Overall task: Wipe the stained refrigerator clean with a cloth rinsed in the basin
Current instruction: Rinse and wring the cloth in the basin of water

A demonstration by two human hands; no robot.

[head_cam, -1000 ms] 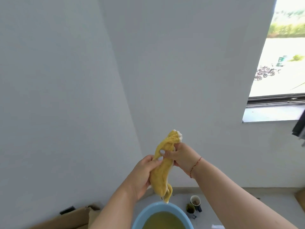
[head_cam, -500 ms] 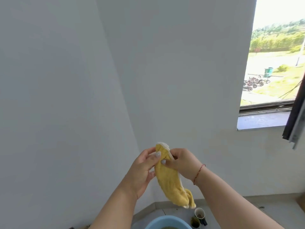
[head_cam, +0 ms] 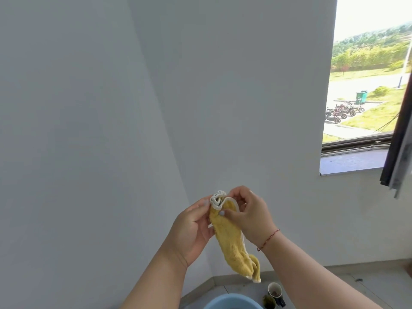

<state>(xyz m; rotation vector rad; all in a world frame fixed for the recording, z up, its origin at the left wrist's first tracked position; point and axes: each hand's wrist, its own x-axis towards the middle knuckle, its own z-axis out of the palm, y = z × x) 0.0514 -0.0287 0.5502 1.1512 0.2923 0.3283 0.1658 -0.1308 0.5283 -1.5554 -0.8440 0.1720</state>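
**A:** What's different from a second ago?

**B:** The yellow cloth (head_cam: 229,237) was gripped as a tight twisted rope over the blue basin (head_cam: 231,303), both fists wringing it. Now the twist has loosened, and the view has lifted, so only the basin's rim shows at the bottom edge. The left hand (head_cam: 191,228) holds the cloth's upper left side, thumb on the yellow face. The right hand (head_cam: 249,215) pinches the white-edged top, fingers curled round the bunched hem. The rest hangs limp between the wrists, above the basin.

**A:** And for the job?

**B:** I'd judge the rinse and wring finished; the hands look to be opening the cloth out to get a flat wiping face. The wiping itself is not yet begun.

**A:** Where's the refrigerator?

**B:** I cannot pick it out. The pale surface (head_cam: 78,130) filling the left may be its side, or just wall; no stain shows there.

**A:** Anything else about?

**B:** On the floor right of the basin, a small cup (head_cam: 274,292) and a dark greenish thing (head_cam: 268,301) just beside it. Far right, an open window (head_cam: 365,85) with its sill, and a dark frame (head_cam: 399,152) swung inward.

**A:** Anything in the way?

**B:** Nothing between hands and the surface. The cup sits near dripping water.
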